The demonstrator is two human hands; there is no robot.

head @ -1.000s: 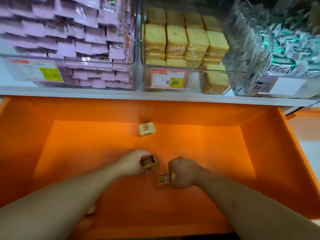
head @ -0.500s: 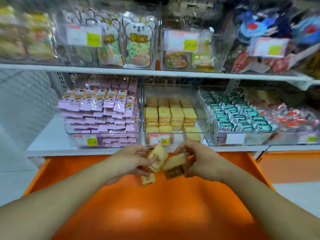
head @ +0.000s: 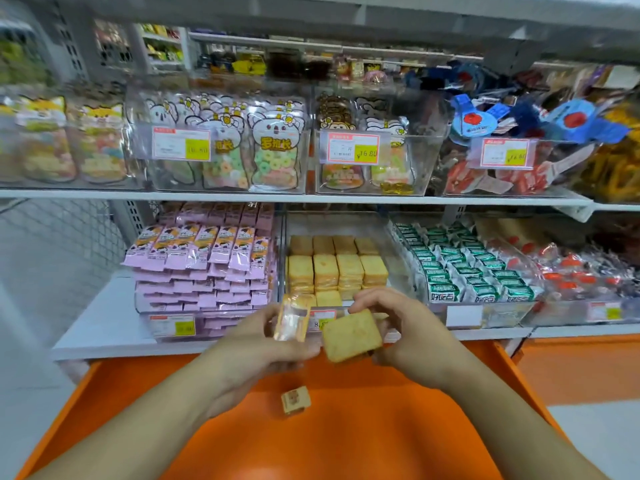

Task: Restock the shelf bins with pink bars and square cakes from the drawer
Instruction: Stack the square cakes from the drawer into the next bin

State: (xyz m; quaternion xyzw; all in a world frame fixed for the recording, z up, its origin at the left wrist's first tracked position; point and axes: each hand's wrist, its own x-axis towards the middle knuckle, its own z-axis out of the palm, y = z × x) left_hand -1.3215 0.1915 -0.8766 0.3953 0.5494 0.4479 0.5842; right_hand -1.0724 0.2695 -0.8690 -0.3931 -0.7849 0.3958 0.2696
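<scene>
- We stand before a shelf (head: pixel 104 336) of clear bins, with an orange drawer (head: pixel 346 427) pulled out near us below it.
- The pink bars (head: pixel 204 261) fill the left bin on the lower shelf, stacked high.
- The cake bin (head: pixel 337 223), just right of them, holds rows of square cakes (head: pixel 337 268), with room left at its front.
- Further right lie green packets (head: pixel 478 271), then red ones (head: pixel 571 268).
- Our left hand (head: pixel 259 344) grips a wrapped cake (head: pixel 292 317), turned nearly edge-on, in front of the cake bin's price tag.
- Our right hand (head: pixel 405 330) pinches another cake (head: pixel 351 336) by its right edge, its flat face toward us; the two held cakes are just beside each other.
- One last cake (head: pixel 295 400) lies on the drawer floor, near and below our hands.
</scene>
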